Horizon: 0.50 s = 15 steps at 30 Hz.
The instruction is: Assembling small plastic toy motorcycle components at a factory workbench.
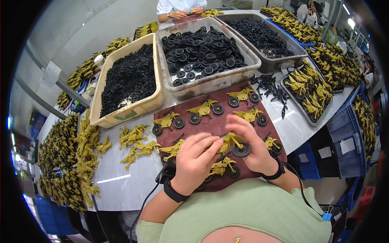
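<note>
Both hands meet over a dark red mat (pixel 221 121) at the table's near edge. My left hand (pixel 194 162) and my right hand (pixel 253 148) together hold an olive-yellow toy motorcycle (pixel 231 141) with a black wheel (pixel 241 150) at its front end. My left fingers pinch its rear part. Several more yellow motorcycle bodies (pixel 202 108) with loose black wheels (pixel 195 118) lie spread on the mat. A finished-looking one (pixel 223 167) lies just under my hands.
Behind the mat stand a beige bin of small black parts (pixel 127 79), a tray of black wheels (pixel 200 52) and a grey tray of black parts (pixel 261 36). Yellow bodies are heaped at left (pixel 67 158) and right (pixel 310 91). Another person's hands (pixel 184 13) work at the far end.
</note>
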Each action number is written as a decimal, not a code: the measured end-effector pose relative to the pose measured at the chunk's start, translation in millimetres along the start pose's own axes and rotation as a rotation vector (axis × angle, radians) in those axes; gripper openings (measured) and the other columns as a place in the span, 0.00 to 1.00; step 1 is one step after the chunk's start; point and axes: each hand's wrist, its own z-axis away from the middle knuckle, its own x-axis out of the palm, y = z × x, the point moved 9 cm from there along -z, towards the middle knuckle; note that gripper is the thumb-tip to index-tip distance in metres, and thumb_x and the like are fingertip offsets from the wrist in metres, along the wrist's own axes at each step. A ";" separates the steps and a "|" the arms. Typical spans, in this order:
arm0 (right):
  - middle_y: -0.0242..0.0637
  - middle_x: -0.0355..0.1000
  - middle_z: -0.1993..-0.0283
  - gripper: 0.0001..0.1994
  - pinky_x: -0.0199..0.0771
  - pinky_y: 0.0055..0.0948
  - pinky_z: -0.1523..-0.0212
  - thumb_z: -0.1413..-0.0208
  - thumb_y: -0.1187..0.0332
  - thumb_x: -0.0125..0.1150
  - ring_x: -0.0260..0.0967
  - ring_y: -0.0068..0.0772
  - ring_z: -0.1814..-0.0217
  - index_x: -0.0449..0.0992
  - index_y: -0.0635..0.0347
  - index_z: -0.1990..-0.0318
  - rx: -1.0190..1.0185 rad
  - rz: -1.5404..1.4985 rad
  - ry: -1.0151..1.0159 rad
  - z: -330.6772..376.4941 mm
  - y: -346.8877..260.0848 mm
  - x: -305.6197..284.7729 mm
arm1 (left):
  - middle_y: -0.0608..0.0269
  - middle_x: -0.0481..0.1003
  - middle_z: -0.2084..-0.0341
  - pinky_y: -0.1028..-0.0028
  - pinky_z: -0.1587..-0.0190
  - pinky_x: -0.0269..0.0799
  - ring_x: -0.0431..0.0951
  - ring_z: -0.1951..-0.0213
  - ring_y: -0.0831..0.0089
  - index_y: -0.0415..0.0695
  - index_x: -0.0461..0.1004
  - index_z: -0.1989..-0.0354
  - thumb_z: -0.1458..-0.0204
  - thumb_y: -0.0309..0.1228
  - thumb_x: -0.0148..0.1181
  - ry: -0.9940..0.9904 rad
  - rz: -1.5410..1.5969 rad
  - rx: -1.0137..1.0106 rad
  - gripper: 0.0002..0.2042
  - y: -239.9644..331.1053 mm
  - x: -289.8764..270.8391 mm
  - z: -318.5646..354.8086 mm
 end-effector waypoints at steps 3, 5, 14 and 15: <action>0.39 0.68 0.42 0.24 0.70 0.25 0.50 0.41 0.78 0.55 0.68 0.28 0.47 0.60 0.63 0.37 0.174 -0.412 0.184 4.3 19.8 -7.6 | 0.61 0.76 0.60 0.63 0.54 0.70 0.74 0.56 0.59 0.47 0.80 0.60 0.64 0.24 0.66 0.086 -0.327 0.128 0.18 8.3 -9.9 -0.7; 0.36 0.69 0.45 0.22 0.71 0.22 0.53 0.39 0.74 0.55 0.67 0.23 0.47 0.61 0.65 0.38 0.512 -0.675 0.129 10.6 39.0 2.0 | 0.63 0.74 0.56 0.62 0.49 0.67 0.69 0.50 0.57 0.52 0.81 0.60 0.64 0.24 0.65 0.163 -0.345 0.104 0.18 5.6 -14.4 7.0; 0.42 0.72 0.49 0.19 0.76 0.24 0.51 0.46 0.84 0.58 0.71 0.28 0.49 0.68 0.66 0.47 0.341 -0.232 -0.024 5.8 15.1 4.1 | 0.44 0.65 0.42 0.62 0.40 0.63 0.68 0.41 0.60 0.33 0.59 0.38 0.50 0.28 0.65 -0.015 0.545 -0.416 0.31 -24.1 0.4 16.2; 0.42 0.72 0.49 0.19 0.76 0.24 0.51 0.46 0.84 0.58 0.71 0.28 0.49 0.68 0.66 0.47 0.341 -0.235 -0.026 6.7 15.5 5.0 | 0.44 0.65 0.42 0.62 0.40 0.63 0.68 0.41 0.60 0.33 0.59 0.38 0.50 0.28 0.65 -0.015 0.542 -0.418 0.31 -25.8 -0.9 18.9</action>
